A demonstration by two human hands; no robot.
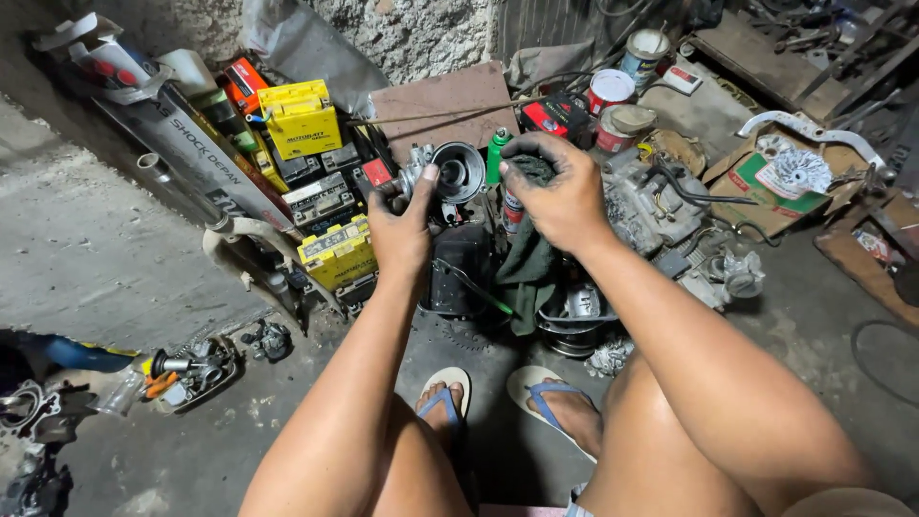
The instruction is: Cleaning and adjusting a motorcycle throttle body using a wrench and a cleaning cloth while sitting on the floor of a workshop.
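L grip (pixel 402 225) on carburetor (pixel 445 172), R grip (pixel 560 191) on rag (pixel 526 258)

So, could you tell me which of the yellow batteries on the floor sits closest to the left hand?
The lower yellow battery, just beside the left hand and wrist. The other yellow battery stands farther back, up by the wall near an orange box.

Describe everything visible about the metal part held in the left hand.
The metal part looks like a small carburetor: a grey, grimy cast-metal body with a round open bowl-like mouth facing the camera, dark inside. The left hand grips its left side, thumb on top, holding it above the cluttered floor. The right hand, bunching a dark green rag, is beside it.
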